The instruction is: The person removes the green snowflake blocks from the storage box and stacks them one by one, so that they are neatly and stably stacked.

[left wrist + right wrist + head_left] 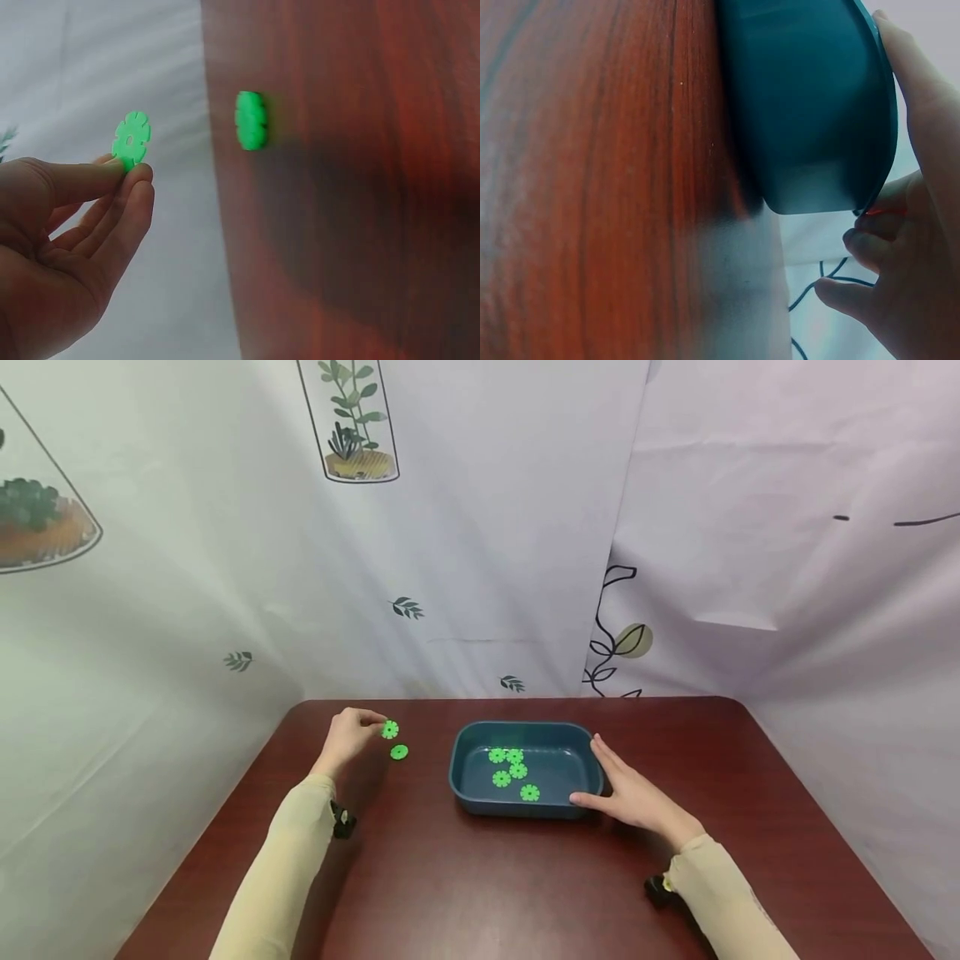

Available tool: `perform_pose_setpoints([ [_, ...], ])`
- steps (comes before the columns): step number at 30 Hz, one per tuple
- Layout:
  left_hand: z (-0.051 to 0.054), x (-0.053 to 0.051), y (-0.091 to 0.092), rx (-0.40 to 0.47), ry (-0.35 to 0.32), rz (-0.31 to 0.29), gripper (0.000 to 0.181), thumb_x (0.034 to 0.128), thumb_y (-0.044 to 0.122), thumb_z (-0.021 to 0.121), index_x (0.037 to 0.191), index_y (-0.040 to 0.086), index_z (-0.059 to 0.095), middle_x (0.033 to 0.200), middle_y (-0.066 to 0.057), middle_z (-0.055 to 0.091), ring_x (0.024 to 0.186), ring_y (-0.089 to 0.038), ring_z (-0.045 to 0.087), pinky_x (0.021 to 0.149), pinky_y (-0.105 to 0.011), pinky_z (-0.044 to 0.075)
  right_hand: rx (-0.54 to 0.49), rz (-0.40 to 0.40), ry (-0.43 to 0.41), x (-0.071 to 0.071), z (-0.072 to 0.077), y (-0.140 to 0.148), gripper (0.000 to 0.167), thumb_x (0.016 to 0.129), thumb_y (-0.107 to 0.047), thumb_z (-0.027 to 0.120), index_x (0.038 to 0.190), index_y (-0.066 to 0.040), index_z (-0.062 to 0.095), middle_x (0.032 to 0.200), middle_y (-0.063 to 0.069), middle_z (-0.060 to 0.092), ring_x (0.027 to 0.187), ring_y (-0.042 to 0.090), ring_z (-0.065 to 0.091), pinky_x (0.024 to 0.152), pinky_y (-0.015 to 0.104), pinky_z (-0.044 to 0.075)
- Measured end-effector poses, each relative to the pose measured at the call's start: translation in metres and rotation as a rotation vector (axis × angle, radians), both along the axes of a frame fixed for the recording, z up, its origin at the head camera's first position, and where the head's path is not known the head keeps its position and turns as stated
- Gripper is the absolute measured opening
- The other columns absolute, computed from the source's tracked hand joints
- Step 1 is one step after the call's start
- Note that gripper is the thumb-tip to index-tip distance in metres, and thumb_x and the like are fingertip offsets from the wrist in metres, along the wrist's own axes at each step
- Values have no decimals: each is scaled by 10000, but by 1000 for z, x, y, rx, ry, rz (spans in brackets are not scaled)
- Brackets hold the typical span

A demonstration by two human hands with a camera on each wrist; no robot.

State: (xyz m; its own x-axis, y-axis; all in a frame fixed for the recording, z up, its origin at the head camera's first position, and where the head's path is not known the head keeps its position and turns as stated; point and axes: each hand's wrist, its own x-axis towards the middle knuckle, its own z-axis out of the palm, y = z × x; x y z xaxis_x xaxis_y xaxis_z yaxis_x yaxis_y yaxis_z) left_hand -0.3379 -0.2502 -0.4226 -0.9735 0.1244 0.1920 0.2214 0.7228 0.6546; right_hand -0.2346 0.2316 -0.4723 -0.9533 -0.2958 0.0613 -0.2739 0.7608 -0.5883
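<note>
In the head view my left hand (351,739) is at the far left of the table and pinches a bright green flower-shaped disc (390,729) between thumb and fingertips. The left wrist view shows this disc (132,140) upright, with a small hole in its middle. Just below it, a second green disc (399,752) lies on the table. My right hand (633,793) rests spread at the right end of a dark blue tray (525,808), thumb at the front rim and fingers along the right side. Several green discs (517,771) lie inside the tray.
The table (480,877) has a dark red-brown wood surface. A white cloth backdrop (487,543) with plant drawings hangs behind and beside it. Past the table edge, dark cables (810,292) show in the right wrist view.
</note>
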Motion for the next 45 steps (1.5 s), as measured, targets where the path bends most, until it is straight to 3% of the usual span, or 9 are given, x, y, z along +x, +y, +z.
perform_pose_setpoints([
  [6, -14, -3, 1, 1, -80, 14, 219, 981, 37, 610, 1138, -61, 726, 1036, -211, 722, 915, -344, 697, 759, -427, 562, -1, -2, -10, 0, -1, 1, 1155, 818, -710, 680, 1631, -119, 111, 1688, 98, 70, 1496, 388, 228, 1110, 614, 321],
  [18, -29, -13, 6, -59, -117, 5, 205, 938, -14, 602, 1070, -71, 749, 972, -187, 732, 776, -223, 665, 693, -382, 544, -9, 1, -1, 0, 1, 0, 1156, 819, -718, 672, 1627, -99, 124, 1683, 126, 86, 1493, 399, 228, 1104, 624, 322],
  [30, -33, -16, 9, -86, -112, 20, 237, 867, -58, 584, 1027, -73, 758, 991, -209, 730, 731, -216, 610, 643, -340, 497, -9, 1, 4, -2, -1, 0, 1151, 823, -727, 660, 1628, -102, 126, 1683, 121, 87, 1491, 397, 237, 1105, 615, 328],
  [45, -37, -12, 10, -95, -122, 14, 202, 933, -25, 605, 1071, -86, 739, 1059, -243, 709, 860, -289, 662, 722, -405, 544, -6, -3, -3, 0, 1, 0, 1154, 819, -737, 653, 1628, -103, 128, 1682, 125, 94, 1483, 405, 252, 1099, 618, 335],
])
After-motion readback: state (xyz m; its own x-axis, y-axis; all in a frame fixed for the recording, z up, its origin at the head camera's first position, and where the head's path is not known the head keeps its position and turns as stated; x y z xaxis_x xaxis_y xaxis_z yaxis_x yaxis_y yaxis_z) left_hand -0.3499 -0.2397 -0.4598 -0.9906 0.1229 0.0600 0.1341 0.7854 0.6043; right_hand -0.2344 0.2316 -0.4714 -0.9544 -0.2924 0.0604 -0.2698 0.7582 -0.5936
